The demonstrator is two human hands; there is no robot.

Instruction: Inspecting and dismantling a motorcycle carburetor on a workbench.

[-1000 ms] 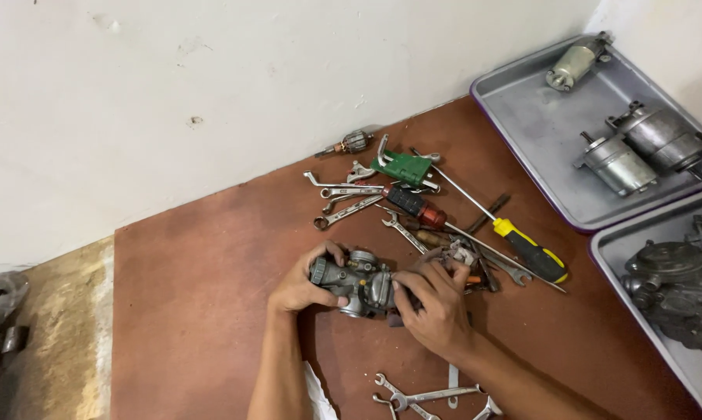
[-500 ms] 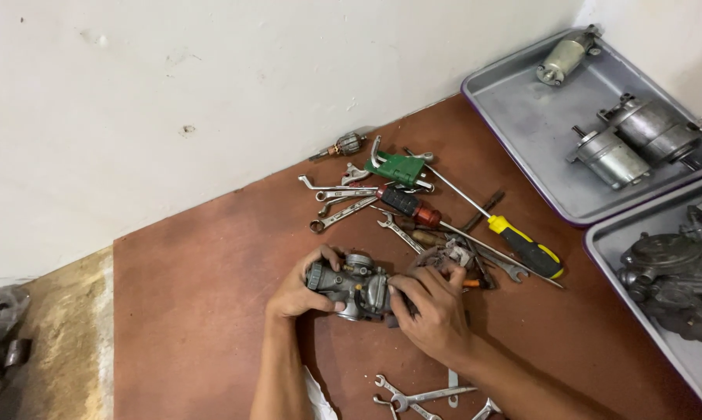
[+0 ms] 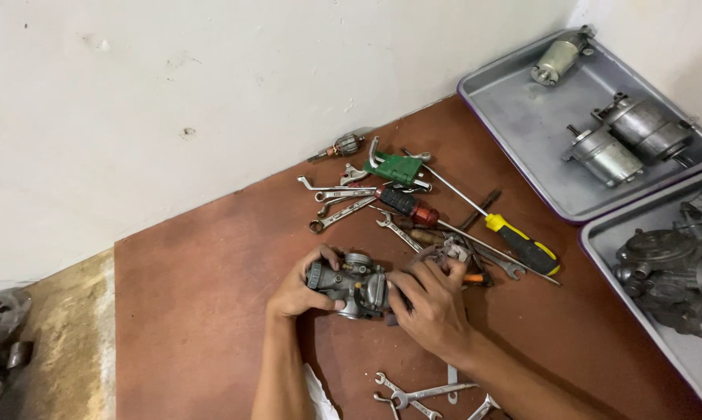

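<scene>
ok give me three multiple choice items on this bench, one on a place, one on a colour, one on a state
1. Where do the three grey motors lie?
A. in the far metal tray
B. on the floor
C. under the spanners

2. What colour is the handle of the screwdriver nearest the trays?
A. blue
B. yellow and black
C. white

3. How is the metal engine part held?
A. by neither hand
B. by one hand only
C. between the left hand and the right hand

Answers: 1 A, they rest inside it; 2 B, its grip shows both; 3 C, both hands grip its ends.

Lower tray point(image 3: 600, 241) (right side) beyond the frame edge
</scene>
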